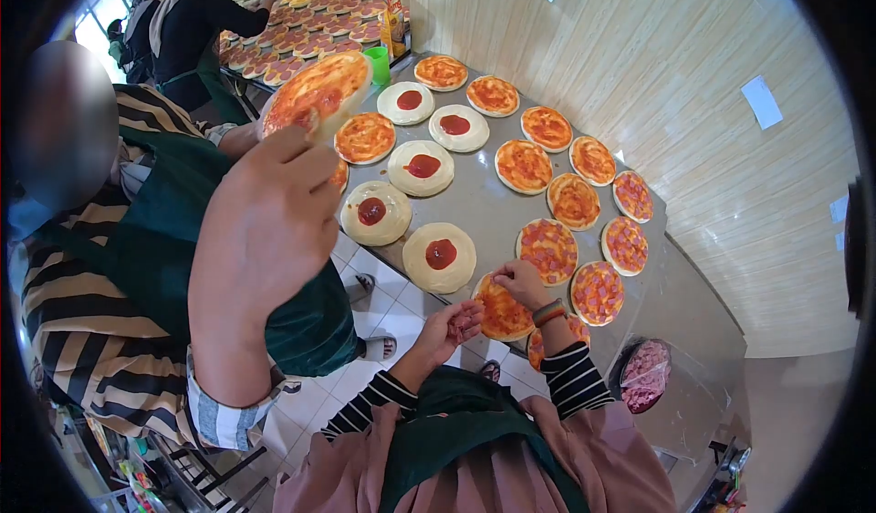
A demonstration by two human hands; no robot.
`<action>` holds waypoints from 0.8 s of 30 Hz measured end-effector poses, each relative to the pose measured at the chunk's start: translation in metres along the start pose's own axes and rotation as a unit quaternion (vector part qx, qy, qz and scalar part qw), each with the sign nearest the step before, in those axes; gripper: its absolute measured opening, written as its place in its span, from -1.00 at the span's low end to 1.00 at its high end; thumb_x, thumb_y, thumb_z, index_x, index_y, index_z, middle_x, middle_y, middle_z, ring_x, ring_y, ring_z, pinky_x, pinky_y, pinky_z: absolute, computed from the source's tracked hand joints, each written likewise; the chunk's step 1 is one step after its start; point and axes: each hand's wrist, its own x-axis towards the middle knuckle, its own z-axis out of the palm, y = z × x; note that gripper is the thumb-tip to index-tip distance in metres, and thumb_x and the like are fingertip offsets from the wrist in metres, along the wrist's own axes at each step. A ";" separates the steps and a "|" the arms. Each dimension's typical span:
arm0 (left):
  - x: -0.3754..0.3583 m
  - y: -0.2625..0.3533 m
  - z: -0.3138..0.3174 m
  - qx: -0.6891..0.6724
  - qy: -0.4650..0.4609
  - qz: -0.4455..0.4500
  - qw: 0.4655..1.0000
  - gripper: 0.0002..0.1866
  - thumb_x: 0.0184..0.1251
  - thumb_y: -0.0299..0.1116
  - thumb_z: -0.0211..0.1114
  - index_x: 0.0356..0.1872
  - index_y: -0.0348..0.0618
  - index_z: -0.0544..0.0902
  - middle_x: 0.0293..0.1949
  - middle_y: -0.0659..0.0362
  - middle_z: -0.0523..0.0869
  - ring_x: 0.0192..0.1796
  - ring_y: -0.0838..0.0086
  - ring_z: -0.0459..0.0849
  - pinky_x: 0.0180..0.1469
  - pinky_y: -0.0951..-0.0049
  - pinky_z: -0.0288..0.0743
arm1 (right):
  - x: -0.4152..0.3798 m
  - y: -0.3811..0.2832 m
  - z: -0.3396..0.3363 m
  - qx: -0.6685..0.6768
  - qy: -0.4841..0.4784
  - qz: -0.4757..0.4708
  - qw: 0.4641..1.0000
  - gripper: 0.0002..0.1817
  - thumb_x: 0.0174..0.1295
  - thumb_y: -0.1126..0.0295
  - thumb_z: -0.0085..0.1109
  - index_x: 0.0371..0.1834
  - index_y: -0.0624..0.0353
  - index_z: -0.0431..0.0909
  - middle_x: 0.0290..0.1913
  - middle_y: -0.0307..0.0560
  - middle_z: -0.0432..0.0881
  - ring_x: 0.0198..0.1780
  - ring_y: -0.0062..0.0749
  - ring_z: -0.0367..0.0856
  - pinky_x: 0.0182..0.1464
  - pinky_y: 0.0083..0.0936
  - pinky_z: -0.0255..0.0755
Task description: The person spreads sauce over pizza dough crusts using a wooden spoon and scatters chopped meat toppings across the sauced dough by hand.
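Observation:
My left hand [453, 326] is cupped palm up at the table's near edge, with pink chopped meat [461, 328] in it. Over a sauced pizza base [504, 312] is my right hand [520, 282], its fingers pinched together; what they hold is too small to make out. A striped band circles my right wrist. Beyond that hand lie round bases topped with sauce and meat pieces [547, 250]. To the left, a pale base with a red sauce blob [440, 257] rests on the metal table [474, 204].
At the left, a co-worker's hand [265, 212] is at a raised sauced base [315, 88]. A bowl of chopped meat [646, 376] sits at the right. Farther back are a green cup [378, 64], a second pizza-covered table [306, 34] and other people [196, 38].

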 end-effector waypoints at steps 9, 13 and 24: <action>-0.008 0.009 0.001 -0.082 -0.121 -0.027 0.989 -0.50 0.23 -0.32 -0.25 0.19 -0.33 0.14 0.20 -0.03 0.26 0.18 0.26 0.36 0.18 0.26 0.29 | 0.009 0.000 0.024 -0.212 0.066 -0.066 0.973 -0.92 -0.15 0.41 0.19 -0.58 0.16 0.57 -0.43 0.03 0.46 -0.35 -0.11 0.48 -0.30 -0.35 0.38; -0.011 0.011 0.004 -0.088 -0.142 -0.032 0.986 -0.50 0.25 -0.31 -0.27 0.20 -0.32 0.14 0.19 -0.02 0.29 0.18 0.26 0.36 0.19 0.24 0.26 | 0.000 -0.017 0.020 -0.178 0.093 -0.082 0.976 -0.90 -0.13 0.38 0.21 -0.55 0.14 0.56 -0.41 0.02 0.44 -0.35 -0.14 0.46 -0.31 -0.35 0.36; 0.006 -0.002 0.004 -0.022 -0.104 -0.033 0.994 -0.66 0.27 -0.34 -0.17 0.00 -0.22 0.39 -0.11 0.14 0.55 -0.09 0.48 0.54 0.11 0.29 0.36 | -0.053 -0.058 0.011 -0.048 -0.021 -0.182 0.982 -0.81 -0.12 0.37 0.24 -0.45 0.22 0.51 -0.53 -0.07 0.49 -0.39 -0.29 0.47 -0.32 -0.46 0.35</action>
